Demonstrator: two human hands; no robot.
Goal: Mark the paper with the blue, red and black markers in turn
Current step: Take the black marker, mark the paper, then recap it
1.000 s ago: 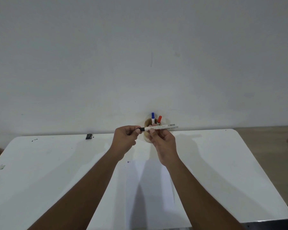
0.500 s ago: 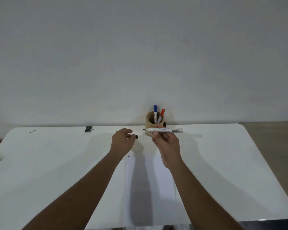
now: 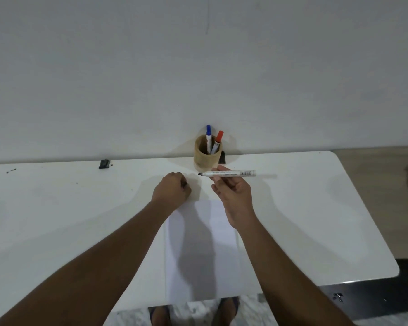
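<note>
My right hand (image 3: 233,196) holds the uncapped black marker (image 3: 236,173) level above the table, its dark tip pointing left. My left hand (image 3: 172,190) is closed around the marker's black cap, of which only a sliver shows at the fingers. It rests on the table just beyond the top left corner of the white paper (image 3: 203,250). The paper lies flat between my forearms, near the front edge. The blue marker (image 3: 208,137) and the red marker (image 3: 217,142) stand capped in a wooden cup (image 3: 206,158) at the back, against the wall.
The white table (image 3: 57,208) ends at a rounded corner on the right, with wooden floor beyond it. A small black object (image 3: 104,164) lies at the back left edge. Another dark item (image 3: 222,157) sits behind the cup. My feet show under the front edge.
The cap has come off the black marker. My left hand carried it down and left to the table, while my right hand keeps the marker. The view has tilted downward.
</note>
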